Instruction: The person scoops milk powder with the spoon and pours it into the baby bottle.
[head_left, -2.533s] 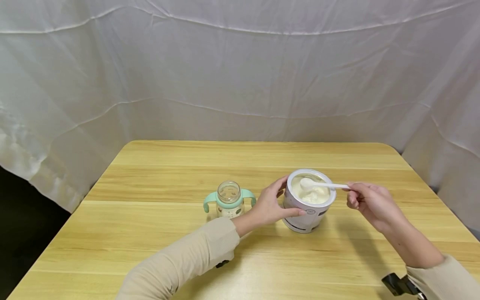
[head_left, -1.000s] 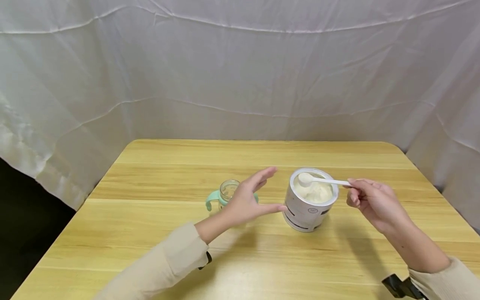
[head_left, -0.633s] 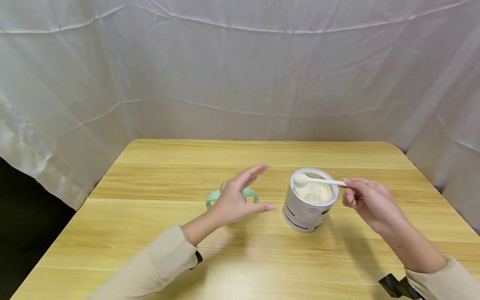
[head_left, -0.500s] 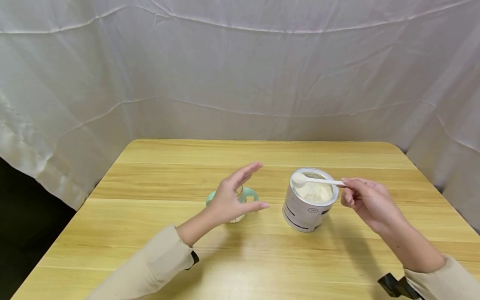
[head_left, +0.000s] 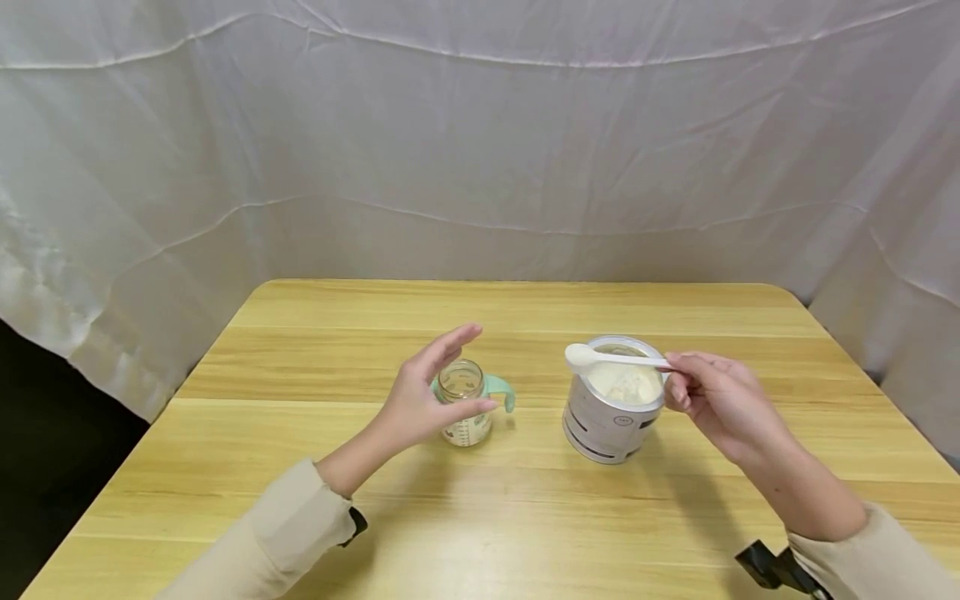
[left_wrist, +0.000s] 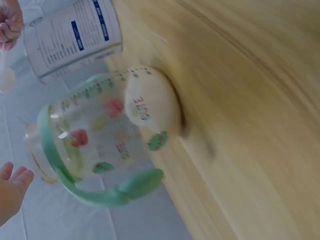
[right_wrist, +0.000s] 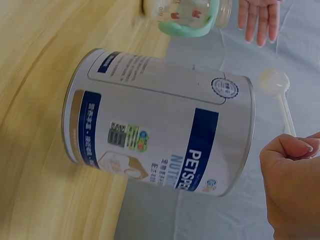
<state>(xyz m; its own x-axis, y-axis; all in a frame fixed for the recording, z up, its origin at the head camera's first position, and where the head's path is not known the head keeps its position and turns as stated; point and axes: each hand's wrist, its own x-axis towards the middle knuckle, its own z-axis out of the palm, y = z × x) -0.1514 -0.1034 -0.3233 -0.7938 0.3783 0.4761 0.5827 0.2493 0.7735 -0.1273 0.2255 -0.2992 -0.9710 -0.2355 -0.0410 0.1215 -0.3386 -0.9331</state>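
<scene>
My right hand [head_left: 723, 400] pinches the handle of a white measuring scoop [head_left: 581, 357], heaped with pale powder and held above the left rim of an open milk powder can [head_left: 611, 425]. Cream powder [head_left: 626, 383] lies inside that can. My left hand [head_left: 420, 400], fingers spread and thumb apart, is at the near left side of a clear baby bottle [head_left: 467, 429] with green handles [head_left: 498, 387]. Whether it touches the bottle I cannot tell from the head view; the left wrist view shows fingertips [left_wrist: 17, 175] near the uncapped mouth. White powder sits in the bottle's bottom.
Bottle and can stand upright on a wooden table [head_left: 300, 358], with a gap between them. Pale cloth [head_left: 480, 150] hangs behind the table and along its sides. Black camera mounts [head_left: 772, 567] are strapped at both wrists.
My left hand has let go of the can and moved left to the bottle. The scoop has risen out of the powder and shifted left over the can's rim.
</scene>
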